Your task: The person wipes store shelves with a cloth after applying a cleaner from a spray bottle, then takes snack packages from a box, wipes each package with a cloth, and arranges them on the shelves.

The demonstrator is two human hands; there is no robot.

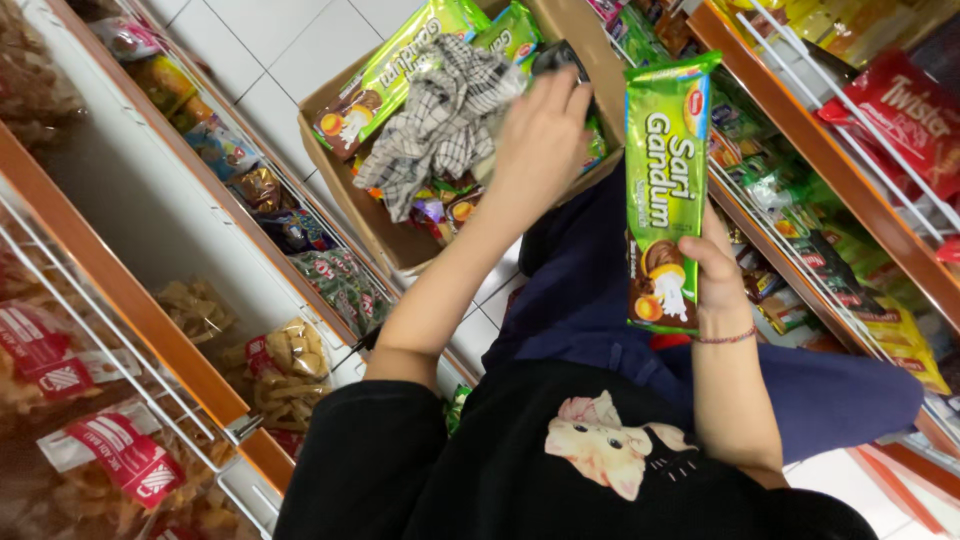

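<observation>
packet in my right hand (662,190): bright green, white lettering, brown and orange picture at its lower end
cloth under my left hand (440,122): white with a black check
box (345,195), upper middle of the frame: plain brown cardboard
packets in the box (400,60): the same green
my bracelet (726,338): thin, pink-red
my top (560,470), bottom of the frame: black with a cream cat print
my trousers (590,290): dark blue
shelf edges (120,290): orange-brown
floor tiles (300,40): white

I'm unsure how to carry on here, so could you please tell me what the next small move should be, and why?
Probably close the left hand on another green packet in the cardboard box and lift it out: that hand is already down among the packets beside the checked cloth, while the right hand holds one green biscuit pack upright.
</observation>
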